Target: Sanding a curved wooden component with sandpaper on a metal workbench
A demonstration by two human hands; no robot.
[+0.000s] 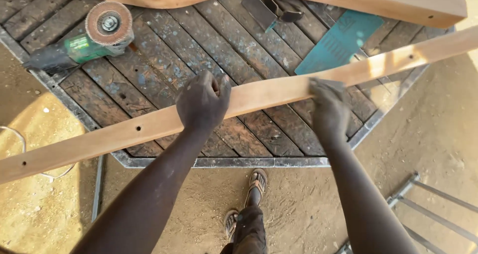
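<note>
The left hand [203, 102] is clenched around a long wooden plank [259, 96], fingers wrapped over its upper edge. The right hand [327, 107] rests on the same plank further along to the right; it is motion-blurred, so whether that grip is closed on the wood cannot be told. The plank lies diagonally across the desk [219, 50], a dark slatted wooden top in a metal frame, with both ends projecting past the frame. Beyond the left grip, to its left, lies a green angle grinder [82, 40] with a flap disc. Beyond the right grip lies a teal sheet [338, 42]. A second plank [378, 2] crosses the far edge.
</note>
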